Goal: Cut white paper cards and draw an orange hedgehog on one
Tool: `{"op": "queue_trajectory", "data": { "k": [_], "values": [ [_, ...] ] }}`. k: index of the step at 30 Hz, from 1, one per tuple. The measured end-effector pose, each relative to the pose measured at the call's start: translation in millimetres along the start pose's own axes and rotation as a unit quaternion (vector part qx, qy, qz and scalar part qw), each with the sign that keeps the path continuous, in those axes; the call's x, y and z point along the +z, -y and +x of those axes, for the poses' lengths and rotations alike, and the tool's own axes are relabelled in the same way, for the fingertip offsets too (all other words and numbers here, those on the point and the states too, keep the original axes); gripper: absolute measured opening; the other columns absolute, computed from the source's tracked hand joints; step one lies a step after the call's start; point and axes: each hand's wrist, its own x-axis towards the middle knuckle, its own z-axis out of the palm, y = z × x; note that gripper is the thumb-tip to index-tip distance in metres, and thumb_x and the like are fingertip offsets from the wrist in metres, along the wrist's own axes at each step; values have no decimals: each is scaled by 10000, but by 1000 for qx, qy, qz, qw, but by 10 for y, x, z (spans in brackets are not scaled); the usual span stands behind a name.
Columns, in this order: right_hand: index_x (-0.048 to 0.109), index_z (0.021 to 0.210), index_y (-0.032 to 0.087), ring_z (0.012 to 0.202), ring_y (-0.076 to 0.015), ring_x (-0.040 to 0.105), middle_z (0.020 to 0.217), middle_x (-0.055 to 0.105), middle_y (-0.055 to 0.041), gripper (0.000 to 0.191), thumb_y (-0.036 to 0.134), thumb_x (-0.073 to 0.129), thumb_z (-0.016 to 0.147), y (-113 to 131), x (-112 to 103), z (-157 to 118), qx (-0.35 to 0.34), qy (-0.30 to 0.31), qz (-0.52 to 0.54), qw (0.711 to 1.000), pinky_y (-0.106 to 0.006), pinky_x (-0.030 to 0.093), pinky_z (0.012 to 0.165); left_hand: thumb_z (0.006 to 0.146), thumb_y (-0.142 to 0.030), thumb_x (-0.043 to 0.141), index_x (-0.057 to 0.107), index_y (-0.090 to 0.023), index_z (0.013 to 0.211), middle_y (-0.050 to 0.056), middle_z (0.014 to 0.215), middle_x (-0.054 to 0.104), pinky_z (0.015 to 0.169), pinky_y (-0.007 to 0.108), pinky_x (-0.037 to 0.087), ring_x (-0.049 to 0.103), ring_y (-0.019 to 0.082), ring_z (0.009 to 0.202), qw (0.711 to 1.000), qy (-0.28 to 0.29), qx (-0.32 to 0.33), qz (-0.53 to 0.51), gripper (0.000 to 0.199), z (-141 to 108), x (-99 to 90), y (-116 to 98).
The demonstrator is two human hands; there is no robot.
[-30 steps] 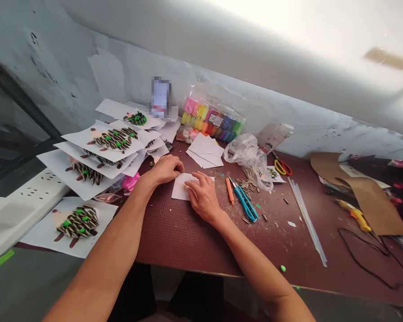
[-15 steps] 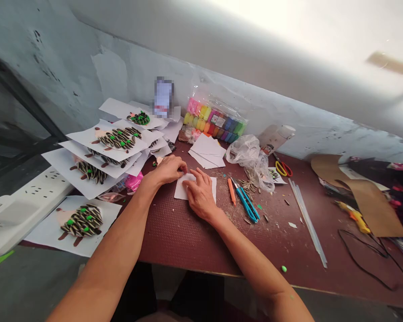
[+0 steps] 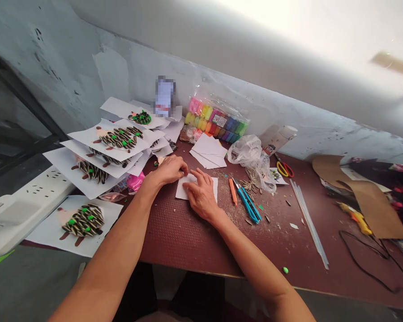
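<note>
A small white sheet of paper (image 3: 180, 191) lies on the dark red table in front of me. My left hand (image 3: 170, 171) is at its upper left edge, fingers curled and drawn together; whatever is between them, if anything, is hidden. Over the sheet rests my right hand (image 3: 202, 194), its fingers bent but apart, covering much of the paper. Right of it lie an orange marker (image 3: 233, 192), a blue utility knife (image 3: 248, 203) and a scatter of striped sunflower seeds (image 3: 251, 187).
Stacked sheets bearing seed hedgehogs (image 3: 121, 139) stand at left, beside a white power strip (image 3: 42, 190). Behind are blank paper cards (image 3: 208, 151), colored clay packs (image 3: 218, 120) and a plastic bag (image 3: 248, 152). Scissors (image 3: 285, 169), glue sticks (image 3: 309, 223) and a yellow glue gun (image 3: 357, 218) lie right.
The view has shifted very slightly. Both hands keep their place and shape at the small white sheet.
</note>
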Motion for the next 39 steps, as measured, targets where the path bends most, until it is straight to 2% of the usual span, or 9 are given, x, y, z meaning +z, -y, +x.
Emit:
{"op": "queue_trajectory", "data": {
  "k": [8, 15, 20, 23, 25, 30, 33, 39],
  "values": [
    [719, 1184, 263, 1453, -284, 352, 1532, 465, -94, 350, 127, 552, 909, -18, 26, 1, 4, -7, -1, 1000, -532, 311, 1155, 767, -162, 605, 795, -242, 834, 55, 935, 720, 924, 354, 466, 599, 234, 940, 1000, -5, 1, -2, 216, 8, 24, 27],
    [738, 1143, 275, 1475, -300, 318, 1537, 465, -78, 296, 172, 585, 912, 7, 22, 4, -13, 21, -17, 1000, -558, 266, 1180, 777, -146, 594, 796, -228, 847, 69, 963, 725, 925, 374, 462, 612, 255, 961, 1000, -7, -12, 0, 229, -3, 2, -23],
    [710, 1198, 274, 1459, -274, 359, 1542, 466, -77, 392, 109, 551, 880, -38, 14, -16, 14, -22, -2, 1000, -544, 302, 1165, 764, -143, 605, 805, -240, 825, 67, 906, 728, 885, 364, 470, 611, 251, 919, 1000, 3, -4, 14, 230, 6, -3, -13],
    [730, 1142, 266, 1439, -267, 386, 1507, 504, -76, 400, 65, 544, 852, -58, 4, -37, 31, -34, -5, 999, -529, 319, 1155, 770, -141, 601, 809, -243, 827, 70, 911, 732, 882, 369, 471, 612, 255, 924, 1000, 6, 0, 12, 238, 14, -4, 7],
    [741, 1116, 268, 1437, -269, 385, 1498, 512, -73, 391, 56, 556, 844, -51, -6, -44, 27, -26, -11, 999, -523, 311, 1161, 779, -149, 600, 810, -241, 834, 70, 912, 733, 883, 364, 472, 611, 251, 927, 1000, 10, 3, 11, 236, 17, -5, 14],
    [707, 1212, 297, 1462, -283, 339, 1551, 454, -65, 462, 53, 588, 839, -1, -22, -26, 1, 19, -16, 1000, -532, 293, 1169, 780, -149, 603, 808, -228, 844, 70, 920, 731, 896, 360, 466, 607, 245, 932, 1000, 16, 1, 15, 229, 14, -10, 0],
    [697, 1225, 286, 1476, -290, 304, 1566, 428, -68, 428, 83, 600, 860, 7, -18, -10, 1, 41, -13, 999, -540, 269, 1179, 788, -154, 599, 807, -227, 857, 67, 939, 733, 907, 357, 462, 607, 246, 951, 1000, 17, -4, 15, 231, 7, -17, -18],
    [706, 1199, 299, 1487, -285, 283, 1570, 419, -49, 386, 103, 598, 884, -7, -6, -6, 5, 45, -1, 999, -543, 242, 1190, 792, -150, 591, 806, -225, 876, 66, 941, 734, 915, 354, 460, 607, 244, 962, 1000, 20, -6, 18, 243, 2, -23, -26]
  ]
}}
